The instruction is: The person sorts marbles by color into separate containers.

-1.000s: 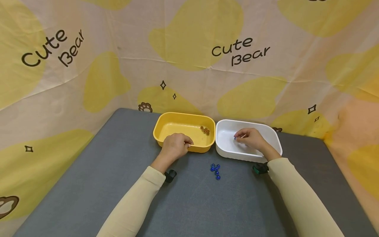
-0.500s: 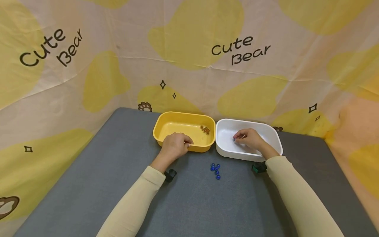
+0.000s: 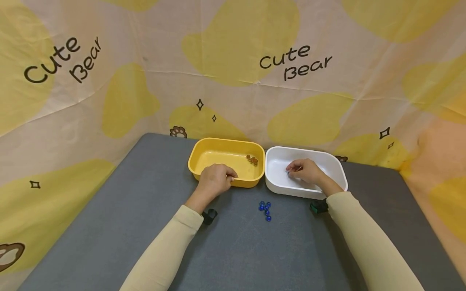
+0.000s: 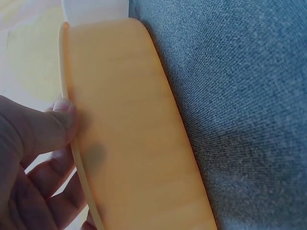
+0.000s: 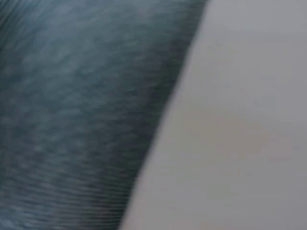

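Note:
My left hand (image 3: pixel 215 178) grips the near rim of a yellow plastic bin (image 3: pixel 204 144). In the left wrist view the thumb of that hand (image 4: pixel 36 139) lies on the outer wall and its fingers curl inside. My right hand (image 3: pixel 307 170) reaches down into a white plastic bin (image 3: pixel 287 188), its thumb and fingertips together round a small blue marble (image 3: pixel 289 173) low in the bin. Most of that marble is hidden by the fingers. The right wrist view shows only the white bin's wall (image 5: pixel 230 134) and the grey tabletop, without the hand.
Several amber marbles (image 3: pixel 252 160) lie in the yellow bin's right end. A cluster of several blue marbles (image 3: pixel 267 208) sits on the grey table (image 3: pixel 233 250) in front of the bins. A printed cloth (image 3: pixel 225 81) hangs behind the table.
My right hand has shifted slightly left and lower inside the white bin with the marble at its fingertips. The left hand stays on the yellow bin's rim.

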Action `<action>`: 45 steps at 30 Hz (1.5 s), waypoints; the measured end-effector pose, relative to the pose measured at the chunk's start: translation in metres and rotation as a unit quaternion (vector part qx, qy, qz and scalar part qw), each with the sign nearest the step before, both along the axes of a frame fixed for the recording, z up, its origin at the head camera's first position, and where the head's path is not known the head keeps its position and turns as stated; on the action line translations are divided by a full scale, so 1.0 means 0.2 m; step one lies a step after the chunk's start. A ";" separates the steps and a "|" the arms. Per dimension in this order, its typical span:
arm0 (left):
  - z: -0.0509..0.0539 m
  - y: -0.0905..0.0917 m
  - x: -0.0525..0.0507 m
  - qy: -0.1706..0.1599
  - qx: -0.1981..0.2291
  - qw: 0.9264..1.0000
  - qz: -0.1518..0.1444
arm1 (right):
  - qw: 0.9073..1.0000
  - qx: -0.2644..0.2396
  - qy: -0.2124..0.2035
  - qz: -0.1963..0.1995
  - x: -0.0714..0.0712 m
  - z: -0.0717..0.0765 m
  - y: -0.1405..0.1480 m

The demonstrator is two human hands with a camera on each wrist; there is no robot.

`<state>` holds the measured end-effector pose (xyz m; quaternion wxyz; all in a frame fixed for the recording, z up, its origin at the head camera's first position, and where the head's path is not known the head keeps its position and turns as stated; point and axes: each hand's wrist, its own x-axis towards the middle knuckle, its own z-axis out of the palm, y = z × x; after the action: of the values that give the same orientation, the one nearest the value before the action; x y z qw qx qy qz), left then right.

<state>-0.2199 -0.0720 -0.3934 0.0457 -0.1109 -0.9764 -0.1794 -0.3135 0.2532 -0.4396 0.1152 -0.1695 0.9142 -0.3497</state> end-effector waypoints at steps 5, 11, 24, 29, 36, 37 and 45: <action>-0.01 0.00 0.01 0.000 0.001 1.000 0.006 | 1.000 0.017 0.003 0.003 0.02 0.04 0.00; 0.00 -0.01 0.02 0.000 -0.004 1.000 0.013 | 1.000 -0.003 0.018 0.009 0.12 0.13 -0.03; -0.01 -0.02 0.02 -0.004 -0.005 1.000 0.017 | 0.995 -0.072 0.059 0.029 0.37 0.28 -0.08; -0.01 -0.02 0.02 0.000 -0.003 1.000 0.015 | 0.993 -0.088 0.077 0.031 0.46 0.29 -0.11; -0.01 0.00 0.01 0.004 -0.003 1.000 0.006 | 0.989 -0.130 0.062 0.028 0.58 0.27 -0.15; -0.01 0.00 0.01 0.004 -0.004 1.000 0.007 | 0.989 -0.135 0.056 0.030 0.60 0.26 -0.15; -0.01 0.00 0.00 0.002 -0.006 1.000 0.006 | 0.988 -0.135 0.037 0.062 0.68 0.18 -0.20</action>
<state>-0.2190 -0.0719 -0.3948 0.0483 -0.1062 -0.9780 -0.1731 -0.1767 0.2138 -0.4028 0.0785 -0.2526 0.8498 -0.4560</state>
